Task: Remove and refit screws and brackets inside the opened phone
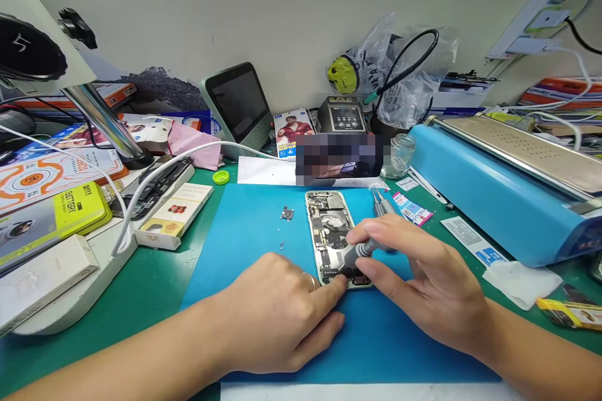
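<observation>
An opened smartphone (324, 219) lies on the blue mat (235, 232), its inner boards and a round coil showing. My left hand (291, 313), fingers curled and a ring on one of them, presses its index finger on the phone's lower end and holds it there. In my right hand (418, 263) a grey screwdriver (363, 250) is pinched between thumb and fingers, slanting down over the lower part of the phone. Its tip is hard to make out. To the left of the phone are a small circuit part (287, 213) and tiny metal pieces (282, 244).
Behind the phone stands a dark screen (338, 163), partly blurred. A blue machine (493, 194) occupies the right, near a glass jar (399, 156). Grey-handled tools (382, 202) lie just behind my right hand. Boxes and a white stand base (66, 301) with a cable fill the left.
</observation>
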Demonstrator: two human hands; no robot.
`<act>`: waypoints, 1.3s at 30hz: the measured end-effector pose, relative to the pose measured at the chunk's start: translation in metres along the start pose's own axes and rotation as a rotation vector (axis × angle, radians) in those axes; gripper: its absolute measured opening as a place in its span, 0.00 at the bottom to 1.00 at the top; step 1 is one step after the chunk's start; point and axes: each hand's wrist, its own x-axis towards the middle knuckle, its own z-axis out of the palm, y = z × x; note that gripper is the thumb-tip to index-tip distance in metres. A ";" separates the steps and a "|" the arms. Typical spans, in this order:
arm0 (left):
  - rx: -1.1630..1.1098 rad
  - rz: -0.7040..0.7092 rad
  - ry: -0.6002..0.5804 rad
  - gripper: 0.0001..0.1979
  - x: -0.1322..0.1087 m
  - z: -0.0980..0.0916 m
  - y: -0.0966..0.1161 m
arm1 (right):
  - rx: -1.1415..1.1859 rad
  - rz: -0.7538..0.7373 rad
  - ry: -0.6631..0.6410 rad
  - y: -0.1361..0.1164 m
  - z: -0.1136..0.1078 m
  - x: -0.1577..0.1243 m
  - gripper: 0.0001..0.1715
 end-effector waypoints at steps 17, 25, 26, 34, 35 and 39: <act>-0.006 -0.014 -0.008 0.16 0.002 -0.001 0.000 | 0.047 -0.009 -0.010 0.000 0.000 -0.001 0.40; -0.001 -0.004 -0.010 0.16 0.001 -0.001 0.001 | 0.035 0.012 0.007 0.000 0.000 -0.004 0.41; -0.004 -0.004 -0.009 0.16 0.001 -0.001 0.001 | 0.037 0.007 0.003 0.000 0.000 -0.005 0.41; 0.007 -0.011 -0.004 0.15 0.001 -0.001 0.001 | 0.002 0.016 0.021 0.000 0.002 -0.004 0.42; 0.006 -0.011 -0.004 0.15 0.001 -0.001 0.001 | 0.006 0.018 0.019 0.001 0.002 -0.005 0.42; 0.002 -0.012 -0.018 0.16 0.001 -0.001 0.001 | 0.015 0.030 0.014 0.004 0.003 -0.007 0.42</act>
